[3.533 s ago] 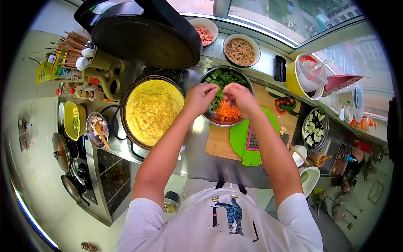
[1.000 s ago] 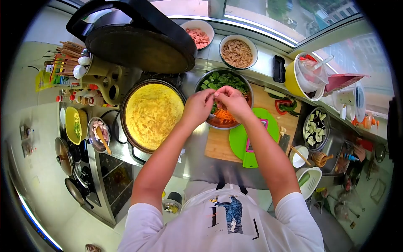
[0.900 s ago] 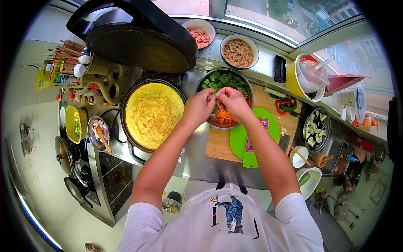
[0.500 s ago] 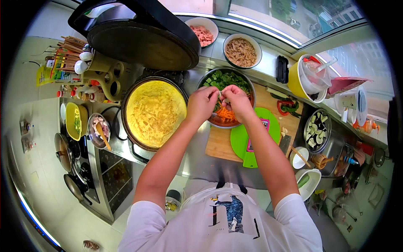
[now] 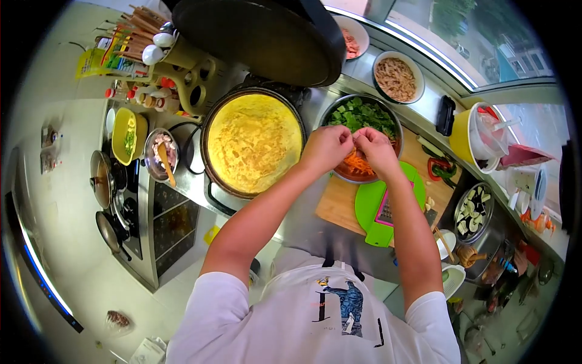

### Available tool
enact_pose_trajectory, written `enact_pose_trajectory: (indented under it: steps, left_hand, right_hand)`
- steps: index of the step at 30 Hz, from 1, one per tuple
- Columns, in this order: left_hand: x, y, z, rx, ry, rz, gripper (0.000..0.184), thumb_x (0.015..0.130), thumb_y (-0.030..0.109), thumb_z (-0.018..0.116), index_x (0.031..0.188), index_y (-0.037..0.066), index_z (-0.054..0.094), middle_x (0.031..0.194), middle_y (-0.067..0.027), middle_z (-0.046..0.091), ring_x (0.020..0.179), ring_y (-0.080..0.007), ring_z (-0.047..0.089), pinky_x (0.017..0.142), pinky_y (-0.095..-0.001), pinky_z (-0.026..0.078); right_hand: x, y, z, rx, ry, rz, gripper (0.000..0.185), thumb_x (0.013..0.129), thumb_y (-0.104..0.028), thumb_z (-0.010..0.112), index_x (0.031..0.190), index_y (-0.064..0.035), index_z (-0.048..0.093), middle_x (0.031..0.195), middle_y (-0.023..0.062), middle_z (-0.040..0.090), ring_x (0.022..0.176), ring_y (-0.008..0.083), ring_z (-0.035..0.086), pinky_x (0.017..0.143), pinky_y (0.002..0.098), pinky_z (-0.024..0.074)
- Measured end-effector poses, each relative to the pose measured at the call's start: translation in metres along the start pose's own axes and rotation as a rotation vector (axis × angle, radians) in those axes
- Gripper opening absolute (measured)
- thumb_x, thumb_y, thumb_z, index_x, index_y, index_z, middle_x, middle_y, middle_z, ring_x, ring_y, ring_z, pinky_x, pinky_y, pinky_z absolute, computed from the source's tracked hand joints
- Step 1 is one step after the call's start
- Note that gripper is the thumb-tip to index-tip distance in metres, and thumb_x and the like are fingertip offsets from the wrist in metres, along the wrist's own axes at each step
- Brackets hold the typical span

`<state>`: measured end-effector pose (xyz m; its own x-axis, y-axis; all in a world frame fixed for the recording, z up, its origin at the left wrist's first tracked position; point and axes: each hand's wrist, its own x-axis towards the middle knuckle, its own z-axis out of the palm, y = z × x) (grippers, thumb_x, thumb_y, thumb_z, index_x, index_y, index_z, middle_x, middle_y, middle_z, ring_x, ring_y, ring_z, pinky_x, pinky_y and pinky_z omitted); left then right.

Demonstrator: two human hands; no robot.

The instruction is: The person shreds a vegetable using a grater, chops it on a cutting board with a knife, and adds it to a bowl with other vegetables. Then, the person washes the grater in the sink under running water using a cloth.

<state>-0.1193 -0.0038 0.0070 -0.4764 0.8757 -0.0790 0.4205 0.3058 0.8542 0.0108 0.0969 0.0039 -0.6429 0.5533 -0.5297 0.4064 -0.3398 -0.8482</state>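
Head view: one round, silver metal bowl point(image 5: 394, 113), set on the counter, its lower-right rim meeting or overlapping a light-brown wooden cutting board point(image 5: 332, 205). Contents: chopped green leaves point(image 5: 362, 113) toward the far side; orange shreds point(image 5: 356, 165) toward the near side.

Clearances: left, a strip of bare grey steel counter point(image 5: 305, 225) between bowl and round, dark-rimmed griddle point(image 5: 204, 148) bearing a yellow flat pancake point(image 5: 253, 142); far side, a white round bowl of brown shreds point(image 5: 395, 79), near the metal rim; near side, a bright-green plastic board point(image 5: 368, 209), just beside.

Hands: left hand point(image 5: 330, 147) and right hand point(image 5: 376, 150), both above the metal bowl, fingers curled, fingertips close to one another. Full closure cannot be told; any item between the tips is too small to make out. Right forearm passes over the green board.
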Motion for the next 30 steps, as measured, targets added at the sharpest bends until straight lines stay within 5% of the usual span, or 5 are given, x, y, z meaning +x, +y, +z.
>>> enact_pose_trajectory:
  steps: [11, 17, 20, 23, 30]
  left_hand:
    - [-0.011, 0.009, -0.002, 0.218, -0.015, 0.148, 0.014, 0.077, 0.020, 0.063, 0.073, 0.006, 0.063, 0.075, -0.0112, 0.062, 0.070, -0.0336, 0.061, 0.061, -0.0446, 0.049]
    - [0.001, 0.000, 0.004, 0.258, 0.149, 0.127, 0.011, 0.078, 0.018, 0.063, 0.077, 0.006, 0.063, 0.078, -0.0114, 0.063, 0.074, -0.0343, 0.062, 0.064, -0.0454, 0.050]
    - [0.010, -0.001, 0.000, 0.168, 0.148, 0.137, 0.012, 0.082, 0.014, 0.062, 0.087, 0.006, 0.068, 0.089, -0.0115, 0.068, 0.081, -0.0343, 0.065, 0.071, -0.0432, 0.052]
    - [0.014, -0.006, -0.006, 0.166, 0.098, 0.133, 0.017, 0.086, 0.014, 0.059, 0.098, 0.008, 0.070, 0.096, -0.0133, 0.068, 0.086, -0.0349, 0.065, 0.074, -0.0438, 0.052]
    - [-0.002, -0.002, -0.012, 0.061, 0.128, 0.054, 0.017, 0.088, 0.020, 0.060, 0.094, 0.007, 0.070, 0.089, -0.0135, 0.067, 0.078, -0.0356, 0.064, 0.069, -0.0425, 0.051]
  right_hand:
    - [-0.005, 0.006, -0.002, 0.080, -0.131, 0.127, 0.014, 0.094, -0.017, 0.054, 0.085, -0.0060, 0.058, 0.069, -0.0025, 0.053, 0.058, 0.0064, 0.047, 0.051, 0.0223, 0.0366]
    - [-0.003, 0.000, -0.007, 0.140, 0.096, 0.110, 0.014, 0.092, -0.018, 0.057, 0.089, -0.0050, 0.060, 0.072, 0.0007, 0.057, 0.060, 0.0097, 0.051, 0.054, 0.0244, 0.0419]
    - [0.008, -0.002, -0.002, -0.288, 0.299, -0.108, 0.031, 0.089, -0.017, 0.061, 0.116, -0.0013, 0.061, 0.101, 0.0166, 0.069, 0.087, 0.0251, 0.069, 0.076, 0.0350, 0.0527]
    - [0.009, -0.001, -0.004, -0.547, 0.341, -0.341, 0.032, 0.091, -0.009, 0.053, 0.121, -0.0017, 0.059, 0.113, 0.0216, 0.065, 0.106, 0.0380, 0.061, 0.091, 0.0393, 0.0487]
    - [0.007, 0.006, -0.006, -0.443, 0.323, -0.433, 0.027, 0.091, -0.003, 0.052, 0.116, -0.0009, 0.062, 0.108, 0.0144, 0.069, 0.096, 0.0242, 0.067, 0.085, 0.0316, 0.0511]
